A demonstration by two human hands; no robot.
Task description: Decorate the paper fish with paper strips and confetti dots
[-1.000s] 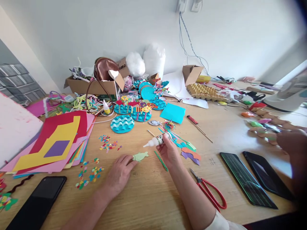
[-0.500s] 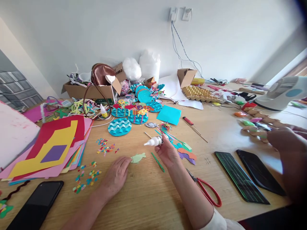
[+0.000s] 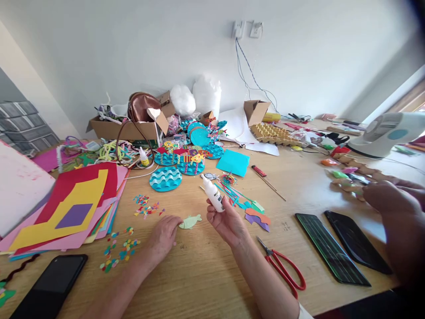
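My right hand (image 3: 226,222) grips a small white glue bottle (image 3: 212,193), held above the wooden table (image 3: 206,270) with its nozzle tilted up and to the left. My left hand (image 3: 161,236) rests on the table with its fingers lying flat, the fingertips touching the tail end of a pale green paper fish (image 3: 190,221). A thin green strip lay beside the fish earlier; my right hand now covers that spot.
Red-handled scissors (image 3: 282,265) lie right of my forearm. Phones (image 3: 49,285) (image 3: 332,252) (image 3: 357,241) lie left and right. Coloured paper sheets (image 3: 71,204), confetti bits (image 3: 121,250), blue wave discs (image 3: 165,178) and cardboard boxes (image 3: 126,128) fill the back. Another person's hand (image 3: 392,199) works at far right.
My right hand has turned the glue bottle from lying level, nozzle pointing left, to nearly upright. My left hand stays at the green fish.
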